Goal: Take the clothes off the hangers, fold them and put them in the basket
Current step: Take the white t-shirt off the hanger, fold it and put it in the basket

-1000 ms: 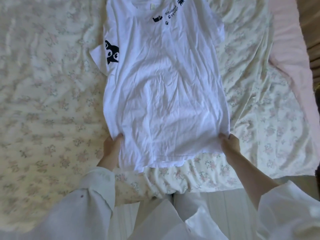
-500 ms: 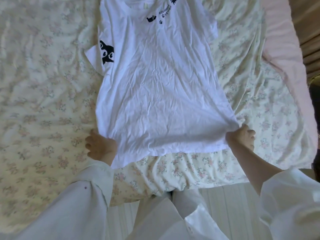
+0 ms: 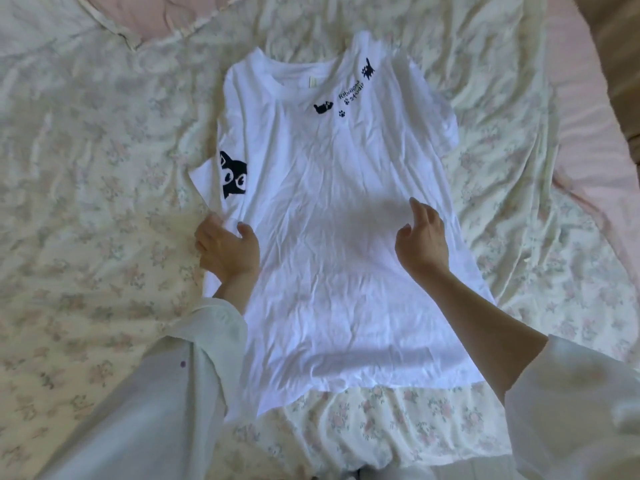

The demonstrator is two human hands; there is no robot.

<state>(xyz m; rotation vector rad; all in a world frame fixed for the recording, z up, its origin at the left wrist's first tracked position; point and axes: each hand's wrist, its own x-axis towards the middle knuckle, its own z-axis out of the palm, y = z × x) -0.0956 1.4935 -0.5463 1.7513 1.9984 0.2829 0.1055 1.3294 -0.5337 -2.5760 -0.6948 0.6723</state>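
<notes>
While the left hand (image 3: 227, 249) rests at the near left edge of the white cotton T-shirt with black cat prints (image 3: 332, 237), its fingers lie against the cloth just under the sleeve and its thumb on top; whether it actually pinches the edge I cannot tell. The right hand (image 3: 420, 244) hovers over the middle-right of the shirt, fingers loosely curled and grasping nothing, its shadow falling on the fabric beneath. Both arms wear loose white sleeves (image 3: 194, 358).

The shirt lies flat, front up, collar away from the person, spread on the bed's pale floral sheet (image 3: 86, 168). No hanger is on it and no basket is in view, so I judge the folding is about to begin.

What could go wrong: the jersey is thin, limp and already creased, and the sheet under it is rumpled, so a side fold may drag the far edge askew or trap wrinkles. The left sleeve is partly tucked under itself and could bunch inside the fold. The hem hangs near the bed's front edge, so a pull towards the person might slide it off.

A pink quilted cover (image 3: 581, 116) borders the sheet on the right.
</notes>
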